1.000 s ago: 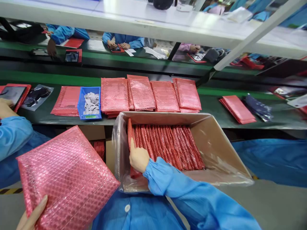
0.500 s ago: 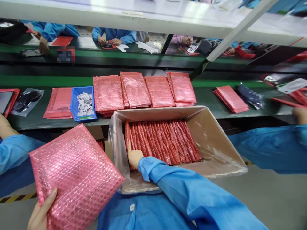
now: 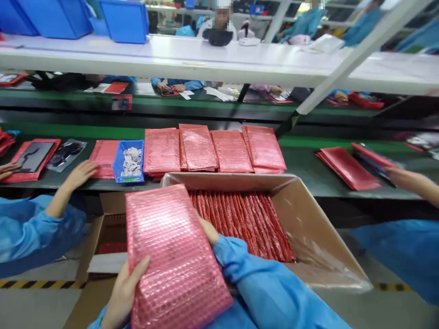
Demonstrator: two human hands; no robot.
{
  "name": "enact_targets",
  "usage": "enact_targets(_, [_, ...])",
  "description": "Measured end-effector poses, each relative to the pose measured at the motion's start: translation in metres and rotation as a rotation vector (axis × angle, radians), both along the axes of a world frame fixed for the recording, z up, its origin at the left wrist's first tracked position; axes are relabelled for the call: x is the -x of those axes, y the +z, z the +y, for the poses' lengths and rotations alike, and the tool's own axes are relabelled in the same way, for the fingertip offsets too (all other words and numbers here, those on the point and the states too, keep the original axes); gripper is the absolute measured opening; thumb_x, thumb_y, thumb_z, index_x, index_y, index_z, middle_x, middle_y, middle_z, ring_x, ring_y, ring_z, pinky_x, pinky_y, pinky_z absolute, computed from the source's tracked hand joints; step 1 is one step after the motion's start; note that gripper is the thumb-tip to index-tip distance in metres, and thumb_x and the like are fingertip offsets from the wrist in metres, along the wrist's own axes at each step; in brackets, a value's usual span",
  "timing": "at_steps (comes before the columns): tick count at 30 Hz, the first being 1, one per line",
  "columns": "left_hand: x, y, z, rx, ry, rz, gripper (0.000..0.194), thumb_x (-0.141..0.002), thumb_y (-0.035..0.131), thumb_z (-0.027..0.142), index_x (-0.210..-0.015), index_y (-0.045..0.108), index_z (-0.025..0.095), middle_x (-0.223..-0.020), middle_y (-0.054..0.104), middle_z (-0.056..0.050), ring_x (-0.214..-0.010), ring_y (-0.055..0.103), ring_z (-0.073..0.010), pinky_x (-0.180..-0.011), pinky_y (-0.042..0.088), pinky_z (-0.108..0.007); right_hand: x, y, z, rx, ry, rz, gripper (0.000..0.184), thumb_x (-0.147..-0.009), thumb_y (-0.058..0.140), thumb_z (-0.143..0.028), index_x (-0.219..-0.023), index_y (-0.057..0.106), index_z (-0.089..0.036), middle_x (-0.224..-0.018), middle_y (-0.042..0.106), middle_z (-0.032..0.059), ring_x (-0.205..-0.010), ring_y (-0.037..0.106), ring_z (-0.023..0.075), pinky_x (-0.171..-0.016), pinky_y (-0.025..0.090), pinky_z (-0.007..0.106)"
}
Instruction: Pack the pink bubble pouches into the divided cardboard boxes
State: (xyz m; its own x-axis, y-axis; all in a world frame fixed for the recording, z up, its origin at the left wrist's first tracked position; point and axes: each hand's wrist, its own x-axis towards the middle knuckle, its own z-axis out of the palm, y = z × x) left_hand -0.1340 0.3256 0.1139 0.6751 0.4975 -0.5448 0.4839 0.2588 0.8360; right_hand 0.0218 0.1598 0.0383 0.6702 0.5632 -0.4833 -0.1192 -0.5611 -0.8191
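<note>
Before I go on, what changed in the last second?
The flat pink bubble-wrap mailer, kept in the left hand, has swung rightward and now overlaps the left part of the plastic-lined cardboard box. The right hand, earlier touching the left end of the row of red bubble-wrap mailers, is partly hidden behind that mailer; whether it grips is unclear. The row's visible part and rectangular blue plastic bin stayed put.

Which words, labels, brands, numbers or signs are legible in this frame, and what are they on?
None can be read.
Blue bin: a green strip on its front; any print is too small to read.
Bubble envelope in the left hand: no lettering shows.
Striped floor tape: yellow and black, no words visible.
</note>
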Motion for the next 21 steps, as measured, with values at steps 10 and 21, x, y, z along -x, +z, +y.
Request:
enact_targets(10, [-0.046,-0.042,-0.038,-1.030,-0.246,-0.282,0.045,-0.086,0.050,0.038,-0.125,0.052,0.015,-0.134,0.053,-0.014,-0.127,0.044,-0.0274,-0.106,0.037,-0.047,0.017,0.038,-0.110,-0.477,-0.360,-0.065,0.061,-0.082,0.060,-0.045,-0.133,0.046,-0.015,-0.127,0.057,0.0139,-0.115,0.055,0.0272,-0.103,0.040,0.045])
enact_targets(21, [-0.017,-0.073,-0.026,-1.500,-0.223,0.013,0.034,-0.092,0.040,0.026,-0.103,0.070,0.014,-0.073,0.074,-0.008,-0.053,0.067,-0.0190,-0.048,0.043,-0.025,-0.002,0.039,-0.035,0.339,0.096,-0.449,0.074,-0.084,0.040,-0.020,-0.148,0.007,-0.004,-0.100,0.070,0.0155,-0.095,0.066,0.0279,-0.085,0.048,0.037])
